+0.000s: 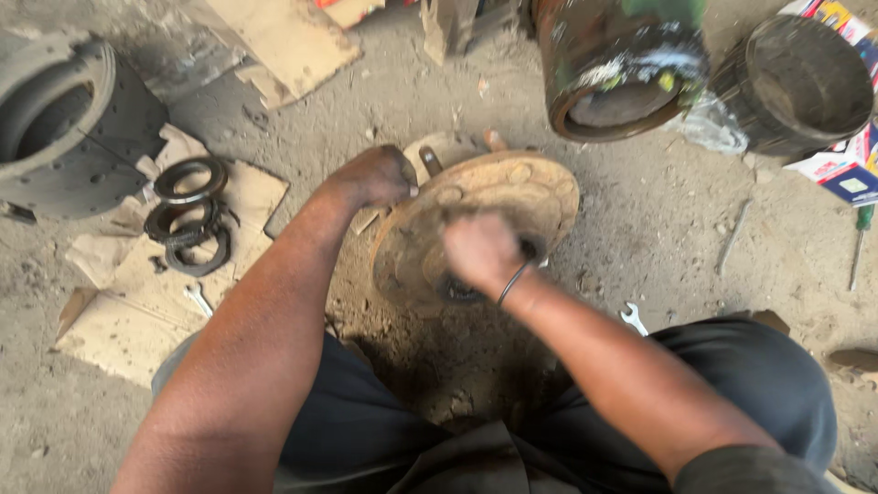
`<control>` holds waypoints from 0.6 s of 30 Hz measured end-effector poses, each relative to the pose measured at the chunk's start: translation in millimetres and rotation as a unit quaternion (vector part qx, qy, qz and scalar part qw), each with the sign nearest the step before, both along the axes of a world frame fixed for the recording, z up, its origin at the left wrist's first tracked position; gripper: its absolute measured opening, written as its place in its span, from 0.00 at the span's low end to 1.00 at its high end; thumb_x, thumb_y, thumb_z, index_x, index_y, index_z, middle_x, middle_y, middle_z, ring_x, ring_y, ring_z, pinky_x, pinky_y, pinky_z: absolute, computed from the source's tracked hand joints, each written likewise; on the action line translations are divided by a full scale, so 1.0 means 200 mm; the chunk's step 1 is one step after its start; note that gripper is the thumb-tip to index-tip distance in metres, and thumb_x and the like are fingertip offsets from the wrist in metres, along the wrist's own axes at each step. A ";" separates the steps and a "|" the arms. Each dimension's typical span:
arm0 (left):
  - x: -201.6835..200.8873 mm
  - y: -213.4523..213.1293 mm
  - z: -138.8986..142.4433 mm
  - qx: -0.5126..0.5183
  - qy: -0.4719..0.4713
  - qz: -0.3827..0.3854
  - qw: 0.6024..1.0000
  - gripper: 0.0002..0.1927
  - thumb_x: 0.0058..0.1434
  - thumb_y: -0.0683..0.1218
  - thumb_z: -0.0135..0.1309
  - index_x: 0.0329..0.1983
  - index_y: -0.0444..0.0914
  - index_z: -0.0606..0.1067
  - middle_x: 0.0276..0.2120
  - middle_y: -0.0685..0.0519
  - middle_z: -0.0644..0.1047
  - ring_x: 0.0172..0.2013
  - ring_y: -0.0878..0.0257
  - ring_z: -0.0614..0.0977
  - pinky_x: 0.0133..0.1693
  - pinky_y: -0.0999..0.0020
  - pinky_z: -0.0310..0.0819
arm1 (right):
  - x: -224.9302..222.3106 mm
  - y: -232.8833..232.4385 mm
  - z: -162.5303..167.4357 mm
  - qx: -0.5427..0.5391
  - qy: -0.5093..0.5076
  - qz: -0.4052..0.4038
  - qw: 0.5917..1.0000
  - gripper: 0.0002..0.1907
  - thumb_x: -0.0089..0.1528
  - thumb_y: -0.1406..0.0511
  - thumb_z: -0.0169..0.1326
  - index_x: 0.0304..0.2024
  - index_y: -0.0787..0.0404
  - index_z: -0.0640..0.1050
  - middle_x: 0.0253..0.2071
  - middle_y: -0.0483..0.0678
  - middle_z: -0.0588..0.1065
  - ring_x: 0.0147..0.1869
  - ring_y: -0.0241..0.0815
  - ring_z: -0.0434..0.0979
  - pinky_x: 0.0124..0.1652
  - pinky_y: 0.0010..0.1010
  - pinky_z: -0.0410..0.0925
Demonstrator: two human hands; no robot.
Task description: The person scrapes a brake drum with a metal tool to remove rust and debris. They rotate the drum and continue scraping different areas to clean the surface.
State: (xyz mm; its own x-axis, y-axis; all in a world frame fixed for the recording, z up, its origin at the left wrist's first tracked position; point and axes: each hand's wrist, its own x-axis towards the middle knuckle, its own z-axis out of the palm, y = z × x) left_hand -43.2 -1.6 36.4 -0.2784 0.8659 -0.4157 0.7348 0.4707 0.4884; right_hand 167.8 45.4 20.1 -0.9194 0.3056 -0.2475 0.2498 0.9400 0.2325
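We steady the rusty hub flange point(476, 206) on the dirt between our knees, left hand point(375, 176) clamped on its left rim. Our right hand point(480, 249), blurred, seems closed over its centre; we'd best keep the flange from rocking.

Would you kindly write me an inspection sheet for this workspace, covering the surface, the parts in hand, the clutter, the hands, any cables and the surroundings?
Surface: dusty dirt ground with torn cardboard sheets laid on it.
Job's things: rusty round hub flange, tilted on the ground between the person's knees.
Clutter: dark rings stacked on the cardboard; small spanner; screwdriver; metal rod.
Hands: left hand grips the flange's rim; right hand, blurred, is closed at the flange's centre; what it holds cannot be told.
Cables: nothing seen.
Surroundings: brake drum at left; rusty drum and dark round drum at the top; printed boxes at right.
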 end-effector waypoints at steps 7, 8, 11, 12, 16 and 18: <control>0.02 -0.01 0.02 -0.043 -0.045 0.009 0.998 0.15 0.62 0.52 0.61 0.47 0.39 0.81 0.52 0.48 0.78 0.51 0.58 0.78 0.55 0.53 0.71 | 0.00 -0.05 -0.04 0.067 0.135 0.015 0.988 0.14 0.63 0.70 0.44 0.43 0.64 0.82 0.19 0.47 0.76 0.14 0.32 0.71 0.10 0.26 0.59; 0.02 -0.01 0.02 -0.023 -0.038 0.003 0.999 0.16 0.61 0.52 0.63 0.48 0.38 0.80 0.53 0.47 0.76 0.52 0.56 0.76 0.55 0.51 0.69 | 0.00 -0.05 -0.04 0.038 0.099 0.001 0.994 0.14 0.67 0.70 0.44 0.46 0.64 0.81 0.20 0.47 0.76 0.16 0.33 0.72 0.11 0.27 0.60; 0.01 -0.01 0.02 -0.047 -0.044 0.001 0.998 0.16 0.64 0.52 0.59 0.49 0.38 0.81 0.49 0.46 0.80 0.48 0.54 0.82 0.54 0.53 0.73 | 0.02 -0.05 -0.07 0.060 0.089 -0.005 0.994 0.16 0.67 0.67 0.46 0.54 0.64 0.78 0.20 0.46 0.77 0.17 0.34 0.73 0.12 0.28 0.61; 0.01 -0.01 0.02 -0.072 -0.053 -0.002 0.996 0.15 0.66 0.52 0.56 0.49 0.39 0.82 0.46 0.46 0.83 0.45 0.55 0.86 0.53 0.55 0.77 | 0.04 -0.03 -0.07 0.084 0.099 -0.005 0.992 0.19 0.64 0.66 0.48 0.56 0.64 0.77 0.20 0.46 0.77 0.17 0.34 0.74 0.12 0.28 0.61; 0.00 0.01 0.00 -0.027 -0.019 -0.005 0.999 0.18 0.62 0.52 0.62 0.49 0.35 0.79 0.48 0.44 0.80 0.49 0.53 0.81 0.53 0.53 0.74 | 0.09 0.04 -0.07 0.106 0.155 0.003 0.982 0.17 0.64 0.66 0.47 0.54 0.59 0.79 0.26 0.45 0.78 0.24 0.38 0.77 0.20 0.30 0.65; -0.01 0.01 -0.01 -0.015 -0.024 -0.002 1.000 0.19 0.59 0.51 0.65 0.49 0.35 0.79 0.48 0.43 0.80 0.49 0.53 0.81 0.54 0.54 0.74 | 0.09 0.03 -0.09 0.029 0.099 -0.037 0.994 0.14 0.74 0.67 0.44 0.55 0.60 0.79 0.24 0.44 0.78 0.22 0.36 0.76 0.20 0.31 0.65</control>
State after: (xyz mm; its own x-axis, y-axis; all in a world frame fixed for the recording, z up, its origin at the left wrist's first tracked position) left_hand -44.7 1.3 35.0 -0.2539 0.8537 -0.4546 0.7134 0.4827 0.5080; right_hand 185.8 51.1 2.4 -0.9230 0.3823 -0.0434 0.3639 0.9041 0.2240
